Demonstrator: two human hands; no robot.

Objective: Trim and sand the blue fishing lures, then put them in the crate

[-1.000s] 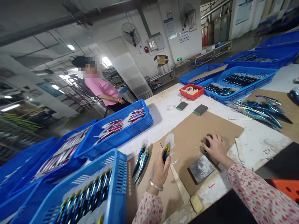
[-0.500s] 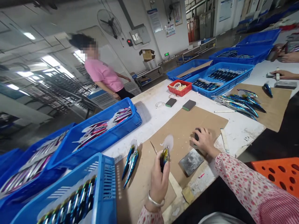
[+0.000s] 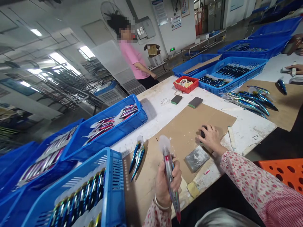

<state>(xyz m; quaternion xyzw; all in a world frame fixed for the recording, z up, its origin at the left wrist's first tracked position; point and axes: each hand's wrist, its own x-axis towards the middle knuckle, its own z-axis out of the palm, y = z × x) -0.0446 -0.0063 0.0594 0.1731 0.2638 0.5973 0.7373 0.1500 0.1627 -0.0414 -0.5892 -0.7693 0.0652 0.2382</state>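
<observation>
My left hand (image 3: 163, 186) is closed around a fishing lure (image 3: 169, 170), held tilted above the near edge of the table. Its pale silvery side with red marks faces me, and its clear lip points away from me. Over the brown cardboard (image 3: 213, 116), my right hand (image 3: 211, 138) has its fingers curled on a dark sanding block (image 3: 203, 130); the palm hides most of it. Just nearer to me lies a grey abrasive pad (image 3: 197, 158) dusted with white. Two blue lures (image 3: 137, 159) rest to the left of my left hand.
At the left stand blue crates (image 3: 115, 176) of lures. Two green-edged sanding blocks (image 3: 195, 102), a red basket (image 3: 189, 87) and another blue crate (image 3: 258, 66) lie farther back. A lure pile (image 3: 251, 101) sits right. A person in pink (image 3: 133, 60) walks beyond the table; another person's hand (image 3: 295, 68) shows far right.
My left hand has turned the lure over, from its dark side to its pale side, and drawn it nearer. My right hand stays on the block. The person in pink has moved right.
</observation>
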